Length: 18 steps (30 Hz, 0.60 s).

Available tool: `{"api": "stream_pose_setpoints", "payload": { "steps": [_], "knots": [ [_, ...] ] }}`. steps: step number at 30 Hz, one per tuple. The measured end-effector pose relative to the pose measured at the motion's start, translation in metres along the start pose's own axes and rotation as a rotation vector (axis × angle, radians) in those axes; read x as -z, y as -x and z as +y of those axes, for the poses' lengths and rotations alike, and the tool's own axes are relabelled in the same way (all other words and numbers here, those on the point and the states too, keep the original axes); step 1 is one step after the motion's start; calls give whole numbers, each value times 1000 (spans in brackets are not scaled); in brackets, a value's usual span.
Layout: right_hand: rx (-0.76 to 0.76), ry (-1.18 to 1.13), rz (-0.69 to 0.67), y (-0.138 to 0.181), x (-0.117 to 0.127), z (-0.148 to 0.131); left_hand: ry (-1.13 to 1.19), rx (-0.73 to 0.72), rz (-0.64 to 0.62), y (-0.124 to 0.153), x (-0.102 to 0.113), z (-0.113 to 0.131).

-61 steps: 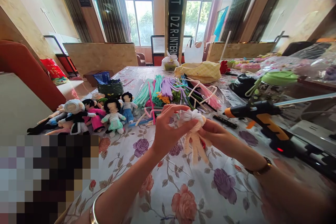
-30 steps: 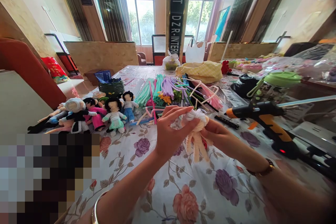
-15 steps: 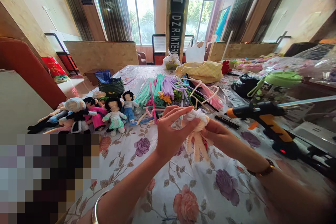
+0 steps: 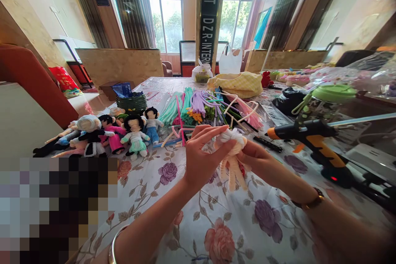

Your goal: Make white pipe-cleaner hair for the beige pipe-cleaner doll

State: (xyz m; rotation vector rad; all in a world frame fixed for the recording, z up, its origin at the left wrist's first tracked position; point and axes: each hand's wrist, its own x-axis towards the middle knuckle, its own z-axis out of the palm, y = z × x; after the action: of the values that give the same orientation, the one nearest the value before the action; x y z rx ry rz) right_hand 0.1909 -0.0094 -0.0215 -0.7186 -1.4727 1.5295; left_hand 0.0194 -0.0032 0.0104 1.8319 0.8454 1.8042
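Note:
Above the flowered tablecloth (image 4: 216, 231) I hold a small pipe-cleaner doll (image 4: 231, 161), cream-bodied with a white fuzzy head. My left hand (image 4: 201, 152) pinches the doll's white head from the left, thumb and fingers closed on it. From the right, my right hand (image 4: 258, 159) grips the doll at its body and head. The doll's legs hang down between my hands.
A row of finished dolls (image 4: 123, 134) lies at the left. Bundles of coloured pipe cleaners (image 4: 201, 109) sit behind my hands. A black-and-orange glue gun (image 4: 309, 138) stands at the right, near a green-lidded jar (image 4: 324, 99). A yellow bag (image 4: 236, 82) lies farther back.
My hands and the doll have risen slightly and shifted a little right; the grip on the doll's head stays the same.

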Motion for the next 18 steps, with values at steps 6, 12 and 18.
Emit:
{"api": "stream_pose_setpoints", "payload": {
  "steps": [6,12,18],
  "knots": [
    [-3,-5,8,0,-1,0,-8,-2,4,1,0,0],
    [-3,9,20,0,-1,-2,-14,-6,5,1,0,0],
    [-1,-7,8,-1,-3,-3,5,11,-2,2,0,-1]
  ]
}}
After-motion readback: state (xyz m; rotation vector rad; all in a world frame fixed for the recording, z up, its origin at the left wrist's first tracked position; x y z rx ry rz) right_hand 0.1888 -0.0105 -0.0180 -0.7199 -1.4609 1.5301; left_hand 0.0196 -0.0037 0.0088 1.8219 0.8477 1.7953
